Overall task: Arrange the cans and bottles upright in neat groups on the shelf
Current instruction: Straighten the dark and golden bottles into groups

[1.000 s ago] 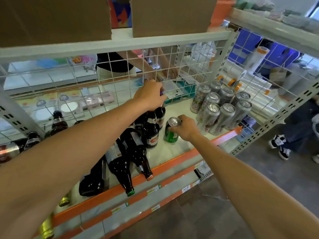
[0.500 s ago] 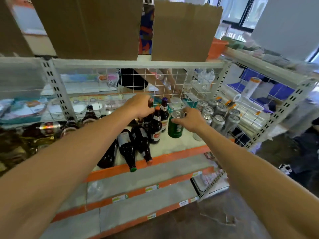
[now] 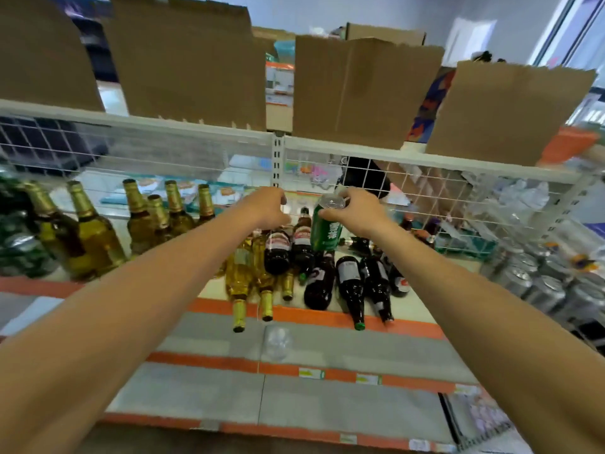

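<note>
My right hand [image 3: 358,211] grips a green can [image 3: 327,232] by its rim and holds it tilted in the air above the lying bottles. My left hand [image 3: 266,208] curls over the top of an upright dark bottle [image 3: 277,249] with a red label; the neck is hidden under the hand. A second dark bottle [image 3: 302,239] stands right beside it. Several dark bottles [image 3: 352,283] and gold bottles [image 3: 242,280] lie on the shelf [image 3: 327,314], necks over its orange front edge.
Upright gold bottles [image 3: 163,217] stand in a group at the left, with green cans [image 3: 19,250] beyond them. Silver cans [image 3: 540,283] stand at the right. A wire mesh [image 3: 425,188] backs the shelf, and cardboard boxes [image 3: 360,90] sit on the shelf above.
The right hand has lifted the green can off the shelf and carried it left, up over the bottles. The left hand stays at the dark bottle's top. The view has swung left.
</note>
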